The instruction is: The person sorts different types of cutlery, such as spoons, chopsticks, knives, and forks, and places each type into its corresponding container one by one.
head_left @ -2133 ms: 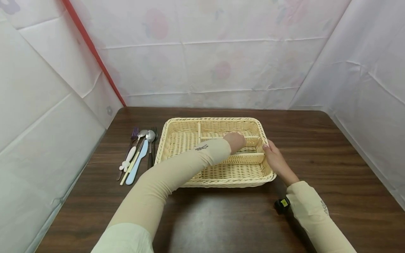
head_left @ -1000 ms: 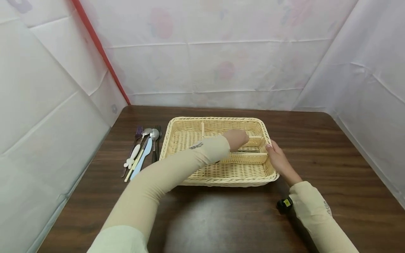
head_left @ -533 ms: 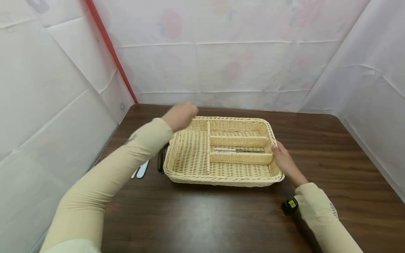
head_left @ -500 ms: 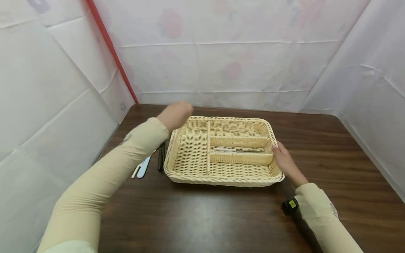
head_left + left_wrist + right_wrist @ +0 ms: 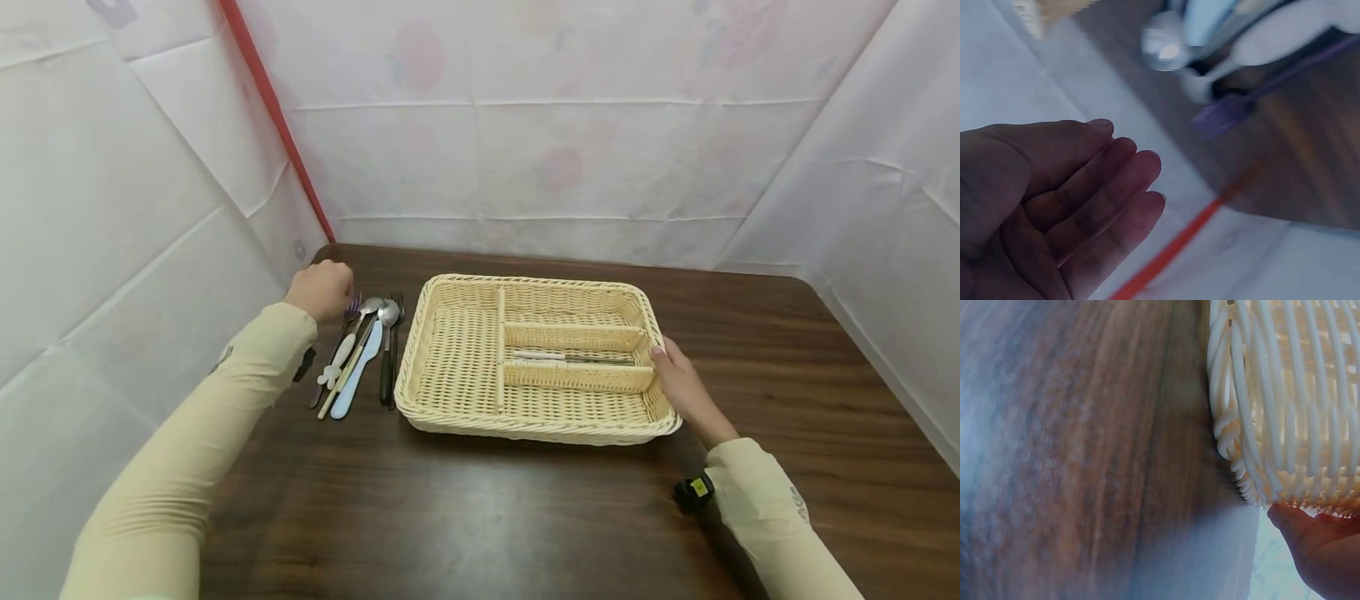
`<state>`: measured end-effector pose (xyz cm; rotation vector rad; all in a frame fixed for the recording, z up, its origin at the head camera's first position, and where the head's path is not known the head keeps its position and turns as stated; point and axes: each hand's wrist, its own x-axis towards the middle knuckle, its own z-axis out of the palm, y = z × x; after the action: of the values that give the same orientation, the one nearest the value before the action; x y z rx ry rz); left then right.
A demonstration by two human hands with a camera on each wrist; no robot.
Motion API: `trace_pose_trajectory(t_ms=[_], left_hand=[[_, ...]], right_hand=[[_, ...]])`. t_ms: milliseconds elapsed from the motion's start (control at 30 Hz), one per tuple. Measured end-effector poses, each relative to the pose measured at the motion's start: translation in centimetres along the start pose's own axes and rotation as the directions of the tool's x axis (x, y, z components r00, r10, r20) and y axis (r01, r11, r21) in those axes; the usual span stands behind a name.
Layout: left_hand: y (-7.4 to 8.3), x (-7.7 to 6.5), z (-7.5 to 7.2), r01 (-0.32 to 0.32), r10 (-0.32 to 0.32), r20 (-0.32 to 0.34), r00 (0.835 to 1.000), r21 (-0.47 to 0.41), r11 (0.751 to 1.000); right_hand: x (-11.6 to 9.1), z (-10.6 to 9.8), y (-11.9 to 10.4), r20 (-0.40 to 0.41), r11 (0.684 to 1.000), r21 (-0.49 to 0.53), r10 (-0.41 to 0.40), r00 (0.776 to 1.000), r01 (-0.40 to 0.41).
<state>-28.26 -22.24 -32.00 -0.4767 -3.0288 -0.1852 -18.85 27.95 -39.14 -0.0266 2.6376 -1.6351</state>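
In the head view my left hand [image 5: 321,289] hovers over the far left of the cutlery. Its fingers look loosely bent in the left wrist view, with nothing between them. Below it lie a purple fork [image 5: 353,306], a white-handled spoon [image 5: 343,350], a slim cream-handled utensil [image 5: 339,392], a light blue knife [image 5: 358,372], a black-handled spoon [image 5: 387,315] and a dark fork [image 5: 398,307]. My right hand [image 5: 681,379] grips the right rim of a cream woven basket [image 5: 465,425]; the thumb lies on the rim. Slim white-handled metal utensils [image 5: 570,358] lie in its middle right compartment.
The basket has one long left compartment and three narrower ones on the right. It stands on a dark wooden table [image 5: 480,517]. White patterned sheets [image 5: 525,167] hang behind and at both sides, with a red strip [image 5: 277,117] at the back left.
My left hand has left the basket's middle compartment and moved left to the cutlery, exposing the white-handled utensils there. My right hand stays on the rim. The head view has shifted slightly left.
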Motion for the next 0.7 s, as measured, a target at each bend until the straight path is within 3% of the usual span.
trace_pose_trajectory(t_ms=[200,433,700], left_hand=[[-1.5,-0.5,2.5,0.127,-0.123,0.067,0.990,-0.069,0.989],[-3.0,-0.1,5.6,0.227,-0.216,0.113,0.970,-0.099,0.969],[-3.1,-0.4,6.3,0.286,-0.264,0.166,0.950,-0.122,0.951]], right_hand=[[0.1,0.0,0.1,0.006,1.000,-0.002,0.009,1.000,-0.009],[0.2,0.0,0.3,0.016,1.000,0.007,0.010,1.000,-0.010],[0.0,0.0,0.2,0.015,1.000,-0.027,-0.011,1.000,0.011]])
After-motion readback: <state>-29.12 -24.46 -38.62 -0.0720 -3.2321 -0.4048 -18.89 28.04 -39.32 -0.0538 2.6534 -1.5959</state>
